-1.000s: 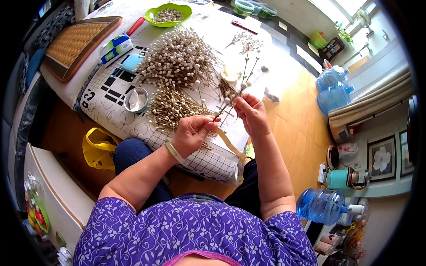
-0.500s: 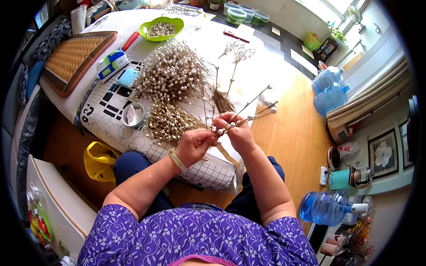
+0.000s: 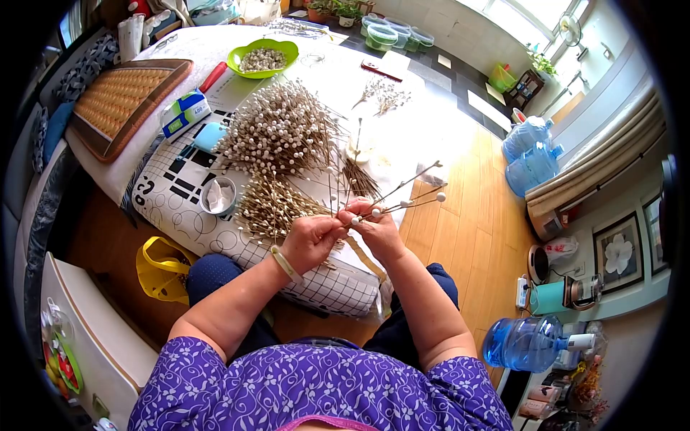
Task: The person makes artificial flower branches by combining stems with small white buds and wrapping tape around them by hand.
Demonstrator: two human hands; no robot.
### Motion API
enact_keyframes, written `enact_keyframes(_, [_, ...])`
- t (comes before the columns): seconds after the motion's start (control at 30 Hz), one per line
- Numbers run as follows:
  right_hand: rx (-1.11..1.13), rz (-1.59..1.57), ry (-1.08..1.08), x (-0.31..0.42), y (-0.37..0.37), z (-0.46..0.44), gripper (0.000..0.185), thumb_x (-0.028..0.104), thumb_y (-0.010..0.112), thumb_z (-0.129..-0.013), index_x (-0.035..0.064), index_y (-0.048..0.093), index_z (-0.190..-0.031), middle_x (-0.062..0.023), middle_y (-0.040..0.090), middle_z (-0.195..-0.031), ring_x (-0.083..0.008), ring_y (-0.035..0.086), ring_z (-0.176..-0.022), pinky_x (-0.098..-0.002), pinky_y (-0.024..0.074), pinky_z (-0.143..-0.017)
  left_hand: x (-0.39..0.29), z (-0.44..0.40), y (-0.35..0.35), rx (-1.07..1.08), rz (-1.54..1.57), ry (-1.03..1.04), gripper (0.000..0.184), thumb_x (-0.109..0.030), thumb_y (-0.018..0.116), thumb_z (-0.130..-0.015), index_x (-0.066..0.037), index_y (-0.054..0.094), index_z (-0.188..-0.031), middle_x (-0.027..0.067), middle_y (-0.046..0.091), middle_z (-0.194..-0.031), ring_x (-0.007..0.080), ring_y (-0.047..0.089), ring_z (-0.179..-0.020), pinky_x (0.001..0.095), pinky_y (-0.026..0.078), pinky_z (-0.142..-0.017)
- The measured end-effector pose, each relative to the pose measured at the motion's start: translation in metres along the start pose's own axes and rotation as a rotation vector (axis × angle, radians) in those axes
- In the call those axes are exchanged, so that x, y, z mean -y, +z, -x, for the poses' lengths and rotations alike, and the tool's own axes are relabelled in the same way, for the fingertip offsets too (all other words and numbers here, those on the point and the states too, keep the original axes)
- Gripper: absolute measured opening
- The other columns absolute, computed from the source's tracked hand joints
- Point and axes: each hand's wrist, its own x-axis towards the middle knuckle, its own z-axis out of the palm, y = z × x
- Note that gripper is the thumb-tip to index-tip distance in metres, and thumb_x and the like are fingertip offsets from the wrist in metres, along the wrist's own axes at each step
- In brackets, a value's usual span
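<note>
In front of the table edge, my two hands are close together. My right hand (image 3: 377, 230) is closed on brown stems with white berries (image 3: 406, 203), which fan out to the upper right. My left hand (image 3: 313, 241) is pinched beside it, at the foot of thin upright stems (image 3: 331, 176); the fingers partly hide what they grip. Beyond them lies a big heap of white-berry stems (image 3: 277, 129). A smaller bundle with pale pointed buds (image 3: 277, 205) sits just past my left hand. Bare brown stem ends (image 3: 361, 179) lie behind my right hand.
On the table are a green bowl (image 3: 293, 52) of loose whitish pieces, a small cup (image 3: 218, 196) with white material, a tissue pack (image 3: 185, 113) and a brown seat mat (image 3: 126, 108). A yellow bag (image 3: 162, 269) stands at left; a water bottle (image 3: 525, 341) is at right.
My hands have shifted slightly left and down, still together. The berry stems in my right hand have tilted a little lower. Fewer upright stems show above the hands.
</note>
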Motion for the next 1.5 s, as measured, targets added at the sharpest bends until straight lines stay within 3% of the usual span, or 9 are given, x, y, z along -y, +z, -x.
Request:
enact_keyframes(0.13, [-0.008,-0.047,0.141,0.005,0.002,-0.004,0.008,0.007,0.064,-0.08,0.0016,0.059,-0.082,-0.0017,0.06,-0.079,-0.0071,0.055,-0.073,-0.0209,0.0455,-0.065,0.0,-0.002,-0.002,0.026,-0.063,0.019,0.006,-0.004,0.059,-0.079,0.0,0.062,-0.082,0.0126,0.061,-0.073,0.0242,0.06,-0.066,0.03,0.047,-0.06])
enact_keyframes(0.4, [0.007,0.034,0.115,0.003,0.0,-0.005,0.01,0.01,0.065,-0.079,0.0016,0.06,-0.081,-0.0012,0.061,-0.075,-0.0052,0.055,-0.067,-0.0189,0.0457,-0.061,0.005,-0.001,0.0,0.026,-0.083,0.123,0.005,-0.002,0.059,-0.077,0.001,0.061,-0.081,0.0135,0.062,-0.075,0.0266,0.061,-0.068,0.0309,0.048,-0.062])
enact_keyframes(0.6, [-0.041,-0.061,0.152,0.01,0.002,-0.005,0.003,0.003,0.062,-0.08,0.0026,0.06,-0.082,-0.0042,0.063,-0.078,-0.0085,0.058,-0.069,-0.02,0.0473,-0.061,-0.005,-0.002,-0.001,0.054,-0.095,0.144,0.006,0.001,0.058,-0.075,0.001,0.061,-0.08,0.0136,0.062,-0.077,0.0267,0.062,-0.069,0.0313,0.05,-0.063])
enact_keyframes(0.7, [-0.069,-0.062,0.142,0.009,0.003,-0.005,0.005,0.007,0.064,-0.079,0.0032,0.061,-0.081,0.0002,0.06,-0.071,-0.0059,0.054,-0.064,-0.0193,0.0453,-0.059,-0.005,-0.002,-0.001,0.069,-0.121,0.155,0.006,0.002,0.057,-0.074,0.001,0.061,-0.08,0.0134,0.062,-0.078,0.0267,0.062,-0.07,0.0316,0.05,-0.064])
enact_keyframes(1.03, [0.08,-0.077,0.16,0.01,-0.008,-0.005,0.021,0.005,0.066,-0.077,-0.0018,0.062,-0.096,-0.0049,0.064,-0.083,-0.0085,0.059,-0.076,-0.0218,0.0487,-0.07,-0.004,-0.002,0.0,0.092,-0.035,0.09,0.005,0.002,0.059,-0.075,0.002,0.06,-0.08,0.0124,0.062,-0.077,0.0243,0.061,-0.069,0.0298,0.049,-0.064])
enact_keyframes(1.17, [0.187,-0.071,0.221,0.011,-0.013,-0.009,0.01,0.004,0.068,-0.075,-0.0004,0.063,-0.082,-0.007,0.065,-0.083,-0.0125,0.06,-0.075,-0.0247,0.0497,-0.07,-0.006,-0.003,0.0,0.116,0.012,0.081,0.003,0.0,0.06,-0.074,0.001,0.061,-0.077,0.0108,0.061,-0.072,0.0231,0.061,-0.065,0.0296,0.048,-0.062])
enact_keyframes(1.33, [0.203,-0.125,0.212,0.008,-0.014,-0.01,0.009,0.005,0.065,-0.077,0.0021,0.057,-0.081,-0.0026,0.062,-0.079,-0.0082,0.058,-0.073,-0.0212,0.0481,-0.065,-0.003,-0.004,-0.002,0.151,0.03,0.125,0.002,-0.001,0.059,-0.075,0.001,0.061,-0.076,0.0103,0.062,-0.072,0.0218,0.061,-0.064,0.0286,0.048,-0.061])
enact_keyframes(1.47, [0.155,0.014,0.155,0.01,-0.009,-0.009,0.008,0.004,0.062,-0.08,0.0028,0.055,-0.079,-0.0005,0.058,-0.076,-0.0071,0.056,-0.07,-0.0202,0.0471,-0.062,-0.003,-0.004,-0.003,0.175,0.13,0.02,0.003,-0.001,0.059,-0.077,0.002,0.06,-0.077,0.0089,0.062,-0.075,0.017,0.061,-0.068,0.0264,0.048,-0.063])
enact_keyframes(1.5, [0.106,-0.084,0.127,0.009,-0.005,-0.007,0.006,0.004,0.061,-0.081,0.0025,0.055,-0.08,-0.0004,0.058,-0.074,-0.007,0.055,-0.068,-0.0198,0.0458,-0.06,0.003,-0.002,-0.001,0.175,0.25,-0.025,0.005,-0.002,0.058,-0.079,0.003,0.06,-0.078,0.0086,0.062,-0.08,0.0157,0.06,-0.073,0.0263,0.048,-0.066])
